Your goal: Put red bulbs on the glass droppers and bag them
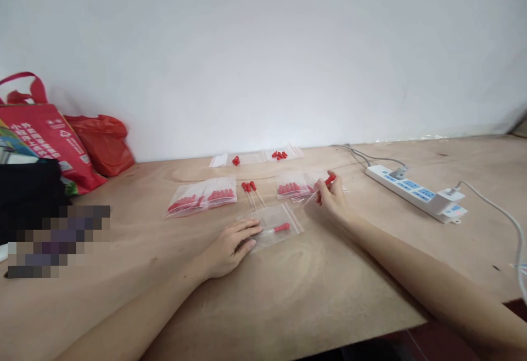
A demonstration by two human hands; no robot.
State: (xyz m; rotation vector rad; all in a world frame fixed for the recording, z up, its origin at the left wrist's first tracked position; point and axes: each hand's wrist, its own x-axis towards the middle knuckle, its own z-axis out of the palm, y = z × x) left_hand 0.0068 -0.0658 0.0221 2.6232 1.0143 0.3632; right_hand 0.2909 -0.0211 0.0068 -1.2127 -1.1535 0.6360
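My left hand [233, 244] lies with its fingers stretched over the left part of a clear zip bag [290, 215]. Inside this bag rests one dropper [282, 227] with a red rubber bulb, its tube partly under my fingers. My right hand [332, 199] pinches another red-bulbed dropper [330, 178], its thin tube slanting down to the left. Near that hand lies a zip bag of several droppers [293, 188]. Three loose droppers [248, 187] sit side by side above my left hand. Farther left are more filled bags [221, 193], overlapping one another.
Against the wall, red bulbs [279, 155] and one more small group [236, 160] lie on clear bags. A white power strip [403, 188] with plugs and cables is at right. Red bags [101, 141] and a black item [31, 196] stand at left.
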